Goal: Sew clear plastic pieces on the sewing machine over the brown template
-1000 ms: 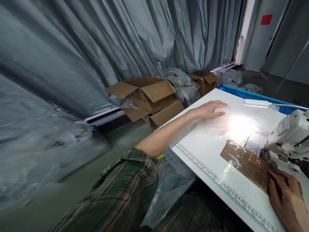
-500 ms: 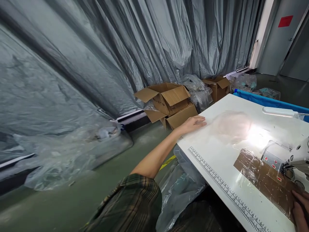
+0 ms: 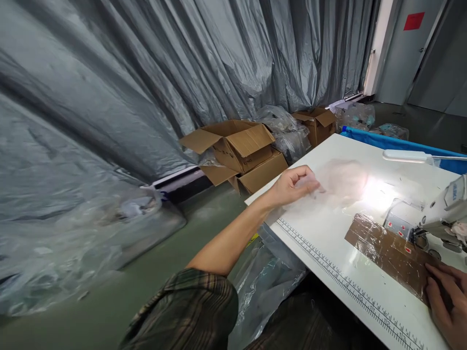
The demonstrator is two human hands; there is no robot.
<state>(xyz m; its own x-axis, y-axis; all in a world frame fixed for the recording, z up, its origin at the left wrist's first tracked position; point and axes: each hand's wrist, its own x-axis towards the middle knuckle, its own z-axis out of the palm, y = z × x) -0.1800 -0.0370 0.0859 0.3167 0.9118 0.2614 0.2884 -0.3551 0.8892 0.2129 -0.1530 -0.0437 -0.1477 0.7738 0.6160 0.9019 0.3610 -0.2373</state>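
My left hand [image 3: 292, 187] is closed at the table's left edge, its fingers pinching a sheer, pale pinkish piece of fabric [image 3: 341, 179]. From the fingertips this thin piece spreads over the white tabletop [image 3: 328, 228] toward a bright patch of light. At the lower right, my right hand [image 3: 447, 291] lies with its fingers stretched over the end of a brown strip wrapped in clear tape [image 3: 383, 255]. Just beyond the strip stands a sewing machine [image 3: 441, 214] with a metal plate; its needle area is too small to make out.
A printed ruler [image 3: 328, 267] runs along the table's near edge. Open cardboard boxes [image 3: 255, 138] and plastic bags [image 3: 288, 133] stand on the floor by a silver curtain [image 3: 233, 58]. A white lamp [image 3: 406, 155] and blue cloth [image 3: 386, 139] lie at the table's far side.
My left hand went from lying outstretched at the table edge to a closed pinch on the sheer fabric, lifting its edge slightly. The view shifted right, showing more of my right hand.
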